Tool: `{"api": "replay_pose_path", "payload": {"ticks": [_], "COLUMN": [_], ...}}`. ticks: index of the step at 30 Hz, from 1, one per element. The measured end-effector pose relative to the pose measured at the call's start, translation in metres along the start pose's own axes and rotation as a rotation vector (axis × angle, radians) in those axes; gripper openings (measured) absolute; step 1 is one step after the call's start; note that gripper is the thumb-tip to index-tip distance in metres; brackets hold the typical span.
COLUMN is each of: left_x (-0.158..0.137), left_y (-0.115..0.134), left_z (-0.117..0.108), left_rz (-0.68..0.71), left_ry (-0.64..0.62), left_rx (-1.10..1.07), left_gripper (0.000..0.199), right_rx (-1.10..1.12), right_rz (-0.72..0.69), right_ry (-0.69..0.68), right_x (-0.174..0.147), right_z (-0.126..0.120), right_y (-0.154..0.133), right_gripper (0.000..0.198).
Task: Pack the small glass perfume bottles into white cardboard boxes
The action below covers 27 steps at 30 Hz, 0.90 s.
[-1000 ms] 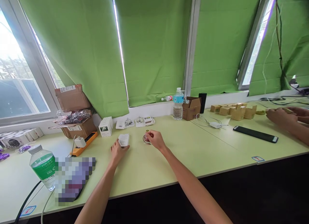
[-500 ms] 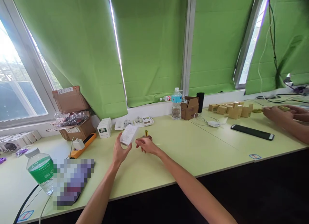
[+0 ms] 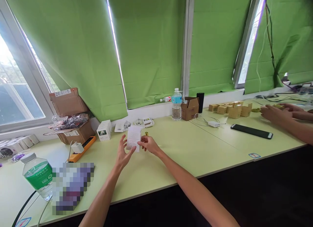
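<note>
A small white paper box point(image 3: 133, 138) with fine print on its face stands upright in the air above the table. My left hand point(image 3: 124, 152) grips it from the left and below, thumb on the front. At its right edge my right hand point(image 3: 151, 145) is closed with thumb and fingers pinching the box. Just behind my right hand shows the gold cap point(image 3: 146, 133) of a small bottle; the rest of the bottle is hidden.
White boxes point(image 3: 104, 130) and clear-wrapped items point(image 3: 127, 124) lie behind. Left are an orange power strip point(image 3: 84, 148), a green-labelled bottle point(image 3: 39, 174) and cartons point(image 3: 73, 132). Right are a water bottle point(image 3: 176, 104), a phone point(image 3: 251, 131), small tan boxes point(image 3: 234, 111) and another person's hands point(image 3: 278, 113).
The white box has turned more upright and faces me. My right hand has come from beside the bottle's gold cap to the box's right edge. The view has shifted slightly.
</note>
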State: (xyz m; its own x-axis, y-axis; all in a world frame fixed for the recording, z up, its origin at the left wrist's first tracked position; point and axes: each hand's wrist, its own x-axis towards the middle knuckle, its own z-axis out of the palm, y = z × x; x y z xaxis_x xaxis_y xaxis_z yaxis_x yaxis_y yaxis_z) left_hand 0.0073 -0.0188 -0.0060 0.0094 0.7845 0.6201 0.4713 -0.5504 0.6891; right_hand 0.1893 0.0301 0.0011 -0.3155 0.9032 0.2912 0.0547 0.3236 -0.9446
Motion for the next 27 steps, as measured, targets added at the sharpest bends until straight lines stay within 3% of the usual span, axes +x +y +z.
{"api": "replay_pose_path", "payload": {"ticks": [4,10,21,27], "left_x": [0.006,0.01,0.009,0.009], "left_y": [-0.008,-0.015,-0.021,-0.022], "left_z": [-0.004,-0.006,-0.005,-0.006], "left_rz": [-0.095,-0.117,-0.193,-0.19], "left_ry": [-0.002,-0.024,-0.18,-0.203], "left_rx": [-0.151,-0.181,-0.17,-0.125], "left_gripper": [0.065,0.043,0.042,0.041], "right_rx": [-0.01,-0.055,-0.12,-0.179], "right_rz": [-0.028,-0.049,-0.012,-0.017], "right_ry": [-0.06,-0.084,-0.075,-0.059], "right_x": [-0.001,-0.001,0.004,0.002], "right_z": [-0.002,-0.002,-0.007,-0.006], "right_y": [-0.001,0.0,0.008,0.009], "right_gripper": [0.026,0.031,0.039,0.041]}}
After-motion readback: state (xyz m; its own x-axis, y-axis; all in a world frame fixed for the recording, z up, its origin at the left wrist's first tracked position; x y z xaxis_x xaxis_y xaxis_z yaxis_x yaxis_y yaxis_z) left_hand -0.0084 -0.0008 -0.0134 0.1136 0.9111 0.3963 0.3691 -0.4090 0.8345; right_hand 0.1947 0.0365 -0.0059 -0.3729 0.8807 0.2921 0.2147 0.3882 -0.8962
